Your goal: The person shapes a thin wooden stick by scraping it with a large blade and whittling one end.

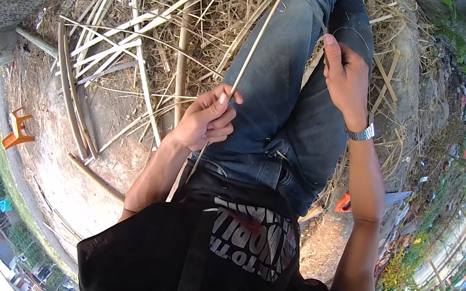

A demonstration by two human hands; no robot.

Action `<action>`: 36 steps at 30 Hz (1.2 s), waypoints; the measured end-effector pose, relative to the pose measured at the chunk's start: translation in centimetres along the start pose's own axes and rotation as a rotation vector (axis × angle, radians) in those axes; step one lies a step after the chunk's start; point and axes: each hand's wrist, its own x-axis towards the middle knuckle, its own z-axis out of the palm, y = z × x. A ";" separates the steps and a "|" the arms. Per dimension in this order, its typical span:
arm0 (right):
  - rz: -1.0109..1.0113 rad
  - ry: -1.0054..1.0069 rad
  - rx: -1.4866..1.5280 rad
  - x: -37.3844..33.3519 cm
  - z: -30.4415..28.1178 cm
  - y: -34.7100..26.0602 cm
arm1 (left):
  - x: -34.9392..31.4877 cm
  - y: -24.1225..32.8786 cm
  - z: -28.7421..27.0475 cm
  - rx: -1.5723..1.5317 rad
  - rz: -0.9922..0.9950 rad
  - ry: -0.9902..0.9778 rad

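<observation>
My left hand is closed round a long, thin strip of split bamboo, pinched between thumb and fingers. The strip runs from the top edge of the view, slanting over my jeans, and passes down through the hand toward my waist. To its right, my right hand is raised over my other leg, thumb up and fingers curled. A narrow dark sliver shows by its thumb tip; whether it is a blade or a strip I cannot make out. A metal-band watch circles the right wrist.
Pale split strips lie crossed over straw-like shavings at the left. A round pole and curved poles lie there too. An orange plastic stool stands far left. A saw with an orange handle is beside my right elbow.
</observation>
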 end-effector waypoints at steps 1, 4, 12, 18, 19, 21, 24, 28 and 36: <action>0.072 -0.023 0.073 -0.2 0.1 0.2 | 0.7 -0.1 -0.3 0.102 0.021 0.001; 0.206 -0.064 0.187 -1.0 1.0 0.5 | 1.6 -0.7 -0.4 0.221 0.056 0.057; 0.486 0.005 0.320 -0.6 1.4 1.3 | 3.1 -0.6 -0.9 0.275 0.047 0.203; -0.030 -0.071 -0.015 -2.2 1.2 -0.8 | 3.7 -0.7 -1.0 0.318 0.026 0.188; -0.031 -0.166 -0.124 -2.6 1.5 -0.7 | 3.9 -0.6 -0.8 0.318 0.023 0.183; -0.114 -0.213 -0.249 -3.8 2.7 -0.6 | 4.0 -0.5 -0.6 0.328 -0.001 0.177; -0.202 -0.321 -0.433 -3.9 3.6 -0.4 | 3.5 -0.9 -2.0 0.269 -0.093 0.185; -0.314 -0.331 -0.453 -2.2 4.3 0.6 | 3.2 -0.5 -2.0 0.218 -0.095 0.203; -0.168 -0.258 -0.494 1.7 0.7 0.4 | 1.5 -2.1 -2.3 0.340 -0.014 0.208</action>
